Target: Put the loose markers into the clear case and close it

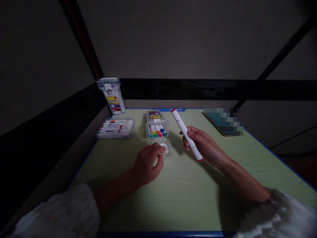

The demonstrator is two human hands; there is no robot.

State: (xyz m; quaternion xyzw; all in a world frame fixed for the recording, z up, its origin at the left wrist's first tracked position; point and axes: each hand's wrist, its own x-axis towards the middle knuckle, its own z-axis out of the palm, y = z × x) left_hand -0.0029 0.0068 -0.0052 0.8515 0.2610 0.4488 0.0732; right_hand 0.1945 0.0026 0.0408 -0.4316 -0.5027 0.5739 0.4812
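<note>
My right hand (pixel 200 142) holds a white marker (pixel 183 127) with red ends, tilted above the table, its upper end leaning left. My left hand (pixel 148 163) is at the open lid (pixel 168 145) of a clear plastic marker case (pixel 165 127). Its thumb and index finger are pinched together at that lid, and the other fingers are curled. The case lies on its side with its opening towards me. Several markers (pixel 156 132) inside show coloured ends: yellow, orange, blue, green, pink and teal. A yellow and dark label (pixel 155 115) is on the case.
A second clear case of markers (pixel 114 99) stands upright at the back left corner. In front of it lies a flat clear pack of pens (pixel 116 128). A blurred-out flat rectangular item (pixel 221 120) rests at the back right of the light green table (pixel 188 201), which has blue edges.
</note>
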